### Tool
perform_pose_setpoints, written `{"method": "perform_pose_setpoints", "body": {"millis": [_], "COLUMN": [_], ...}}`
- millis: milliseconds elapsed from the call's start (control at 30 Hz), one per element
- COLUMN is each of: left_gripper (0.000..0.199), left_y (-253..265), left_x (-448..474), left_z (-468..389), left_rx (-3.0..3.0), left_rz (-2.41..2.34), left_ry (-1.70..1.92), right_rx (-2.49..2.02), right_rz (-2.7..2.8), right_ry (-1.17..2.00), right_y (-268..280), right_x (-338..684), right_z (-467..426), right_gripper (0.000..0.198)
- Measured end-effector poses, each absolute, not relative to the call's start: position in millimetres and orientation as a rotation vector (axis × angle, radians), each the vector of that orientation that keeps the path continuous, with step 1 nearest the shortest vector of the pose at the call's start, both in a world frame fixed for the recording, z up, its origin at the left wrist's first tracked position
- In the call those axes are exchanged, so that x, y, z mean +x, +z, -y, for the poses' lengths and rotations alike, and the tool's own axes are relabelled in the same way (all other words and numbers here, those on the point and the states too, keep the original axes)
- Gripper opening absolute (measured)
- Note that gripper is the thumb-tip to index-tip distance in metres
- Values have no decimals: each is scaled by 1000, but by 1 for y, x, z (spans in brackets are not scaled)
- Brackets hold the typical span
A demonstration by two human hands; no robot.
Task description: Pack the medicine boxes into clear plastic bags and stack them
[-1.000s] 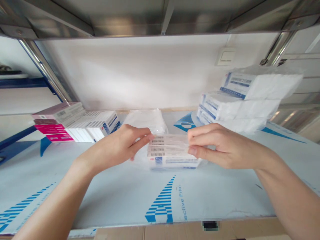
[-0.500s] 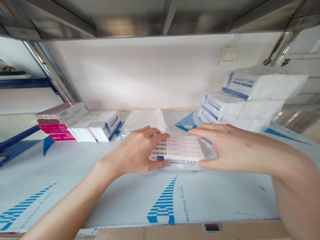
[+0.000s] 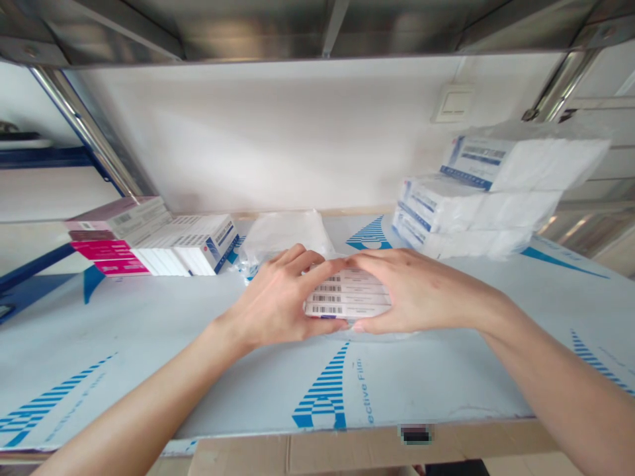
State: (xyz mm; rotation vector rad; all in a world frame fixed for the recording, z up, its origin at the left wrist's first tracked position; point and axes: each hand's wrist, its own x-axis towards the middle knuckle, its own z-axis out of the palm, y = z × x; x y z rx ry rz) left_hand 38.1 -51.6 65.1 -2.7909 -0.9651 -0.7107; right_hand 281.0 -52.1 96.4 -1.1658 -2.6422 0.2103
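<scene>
Several white medicine boxes (image 3: 350, 297) with barcodes lie side by side as one block on the shelf, in front of me. My left hand (image 3: 288, 294) is wrapped round the block's left end, thumb on the near side and fingers over the far side. From the right, my right hand (image 3: 411, 291) grips the same block, its thumb and forefinger close to those of my left. Clear plastic wrap (image 3: 391, 335) shows beneath and beside the boxes; how far it reaches is hidden by my hands.
Back left stands a row of white boxes (image 3: 198, 248) beside pink boxes (image 3: 112, 251). A flat plastic bag (image 3: 288, 235) lies behind my hands. Plastic-wrapped box bundles (image 3: 481, 192) are stacked back right. A metal shelf (image 3: 258, 33) hangs overhead; cardboard (image 3: 342, 449) is below the front edge.
My right hand has moved left along the boxes and now closes round them near my left hand. The boxes have tipped slightly, so their barcoded faces show more.
</scene>
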Motion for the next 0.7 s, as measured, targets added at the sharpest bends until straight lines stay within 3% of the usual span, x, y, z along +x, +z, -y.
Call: {"method": "perform_pose_setpoints", "body": {"millis": [233, 433, 567, 700], "left_gripper": [88, 80, 68, 43], "left_y": [65, 60, 54, 49], "left_x": [36, 41, 40, 38], "left_z": [56, 57, 53, 47], "left_rx": [-2896, -2783, -2775, -2753], "left_rz": [1169, 1223, 1274, 1336], "left_ry": [-690, -924, -1082, -1112], "right_rx": [-1201, -1267, -1091, -1056], "right_rz": [2595, 2447, 2340, 2056], "right_ry": [254, 295, 668, 974], "right_y": [98, 97, 99, 99], "right_x": [295, 308, 317, 324], "right_z": [49, 37, 26, 15], "right_gripper": [66, 75, 82, 86]}}
